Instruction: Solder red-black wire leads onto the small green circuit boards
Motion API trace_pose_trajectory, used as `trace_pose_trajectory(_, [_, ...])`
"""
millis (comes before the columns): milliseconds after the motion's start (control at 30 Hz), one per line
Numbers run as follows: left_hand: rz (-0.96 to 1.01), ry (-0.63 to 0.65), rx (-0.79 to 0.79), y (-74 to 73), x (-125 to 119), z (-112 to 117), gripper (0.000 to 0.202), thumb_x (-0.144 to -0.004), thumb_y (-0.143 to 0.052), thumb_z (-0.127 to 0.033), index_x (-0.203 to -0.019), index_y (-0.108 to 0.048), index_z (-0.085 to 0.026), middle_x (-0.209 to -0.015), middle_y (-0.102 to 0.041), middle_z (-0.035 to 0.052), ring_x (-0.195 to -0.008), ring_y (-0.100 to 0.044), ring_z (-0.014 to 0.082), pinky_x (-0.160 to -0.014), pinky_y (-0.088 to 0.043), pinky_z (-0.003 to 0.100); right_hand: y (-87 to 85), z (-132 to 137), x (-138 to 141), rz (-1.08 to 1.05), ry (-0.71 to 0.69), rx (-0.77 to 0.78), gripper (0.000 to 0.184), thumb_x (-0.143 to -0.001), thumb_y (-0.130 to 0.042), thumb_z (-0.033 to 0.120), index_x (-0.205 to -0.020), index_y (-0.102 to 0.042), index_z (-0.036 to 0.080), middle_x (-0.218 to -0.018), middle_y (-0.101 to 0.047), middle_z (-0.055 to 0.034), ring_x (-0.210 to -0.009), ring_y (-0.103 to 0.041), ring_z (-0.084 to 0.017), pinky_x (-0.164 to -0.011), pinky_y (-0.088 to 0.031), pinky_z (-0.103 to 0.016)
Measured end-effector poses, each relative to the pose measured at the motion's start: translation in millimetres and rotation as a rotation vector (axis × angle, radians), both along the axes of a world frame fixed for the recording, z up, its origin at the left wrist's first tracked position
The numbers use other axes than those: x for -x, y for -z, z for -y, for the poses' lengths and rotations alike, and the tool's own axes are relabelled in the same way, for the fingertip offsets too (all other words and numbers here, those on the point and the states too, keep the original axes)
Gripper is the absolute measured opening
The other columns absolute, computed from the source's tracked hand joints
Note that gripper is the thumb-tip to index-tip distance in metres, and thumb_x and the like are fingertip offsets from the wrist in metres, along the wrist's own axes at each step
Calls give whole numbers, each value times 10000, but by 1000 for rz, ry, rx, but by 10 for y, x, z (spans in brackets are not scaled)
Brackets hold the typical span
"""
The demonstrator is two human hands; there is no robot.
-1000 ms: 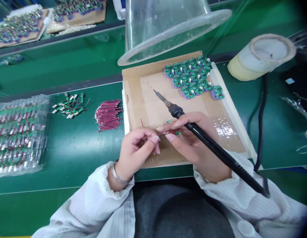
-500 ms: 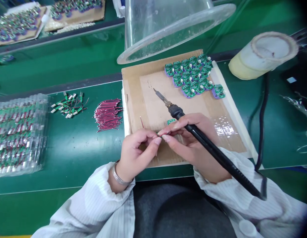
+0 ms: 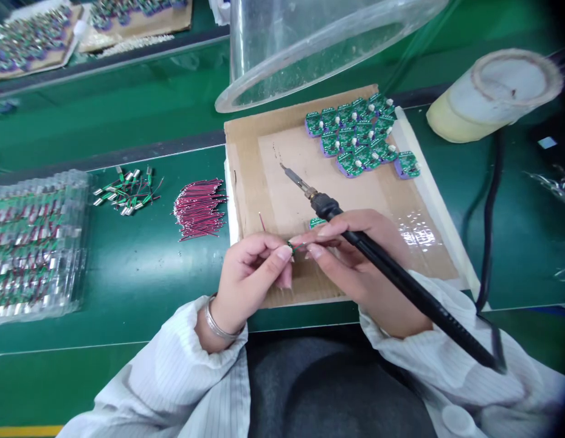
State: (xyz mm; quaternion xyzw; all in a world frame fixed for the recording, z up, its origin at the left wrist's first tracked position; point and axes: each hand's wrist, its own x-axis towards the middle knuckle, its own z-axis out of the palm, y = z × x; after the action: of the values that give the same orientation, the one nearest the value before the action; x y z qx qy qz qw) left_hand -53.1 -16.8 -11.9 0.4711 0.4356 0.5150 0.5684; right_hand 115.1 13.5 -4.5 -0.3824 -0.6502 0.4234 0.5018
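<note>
My left hand (image 3: 250, 264) is closed in a pinch on a small green part (image 3: 291, 247) with thin wires, mostly covered by the fingertips. Across my right hand (image 3: 371, 271) lies a black soldering iron (image 3: 391, 271), held between thumb and fingers with its tip pointing up and left. The right fingertips also pinch at a thin red wire (image 3: 301, 245) by the green part. Just behind the fingers a green circuit board (image 3: 317, 222) is partly hidden on the cardboard sheet (image 3: 282, 182). A single red wire (image 3: 262, 221) rises near my left fingers.
Several green circuit boards (image 3: 355, 137) stand grouped at the cardboard's back right. Left of it are a bundle of red wires (image 3: 200, 210), a pile of small metal-ended parts (image 3: 129, 191) and stacked clear trays (image 3: 36, 249). A clear funnel-like hood (image 3: 309, 48) hangs behind; a whitish cup (image 3: 487, 97) stands right.
The fingertips of my two hands have moved slightly apart, and the green part and red wire between them show more. The soldering iron stays in my right hand.
</note>
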Motion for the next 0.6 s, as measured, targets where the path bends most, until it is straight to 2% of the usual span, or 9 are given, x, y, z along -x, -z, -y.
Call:
trace_pose_trajectory(133, [35,23,30,5,-2,-4,183,-939,-597,-253,-778,-607,-166,-537,-615,-48,-465,-520,33,-490,-452,117,10,-13,25,0,30,-59,285,-754,-744,100,-928,-582,256,-839,-698,12,-773,-733,-172,-719,-624,-284])
trace_pose_trajectory(267, [-90,-1,-43,-28,-17,2,173,-940,-587,-242,-784,-598,-167,-539,-609,-44,-464,-534,45,-485,-461,131,-11,-16,33,37,58,-76,265,-761,-743,110,-915,-581,252,-809,-695,16,-759,-731,-157,-675,-621,-248])
trace_pose_trajectory(367, [-291,-47,-176,-37,-19,5,140,-940,-579,-231,-816,-602,-170,-550,-618,-43,-463,-563,58,-486,-471,147,-25,-5,35,73,88,-77,239,-760,-743,115,-897,-585,231,-800,-688,18,-752,-728,-140,-652,-610,-212])
trace_pose_trajectory(467, [-579,-105,-366,-28,-14,2,75,-922,-612,-235,-876,-612,-177,-568,-649,-47,-500,-612,71,-530,-486,160,-30,3,33,88,124,-56,228,-764,-742,129,-899,-587,226,-832,-677,23,-740,-723,-126,-636,-600,-199])
trace_pose_trajectory(600, [-883,-193,-548,-20,-17,0,83,-914,-626,-257,-896,-618,-175,-600,-671,-35,-578,-654,98,-601,-509,188,-29,-14,10,215,157,-172,226,-761,-747,135,-897,-593,229,-804,-696,30,-728,-702,-117,-655,-589,-211])
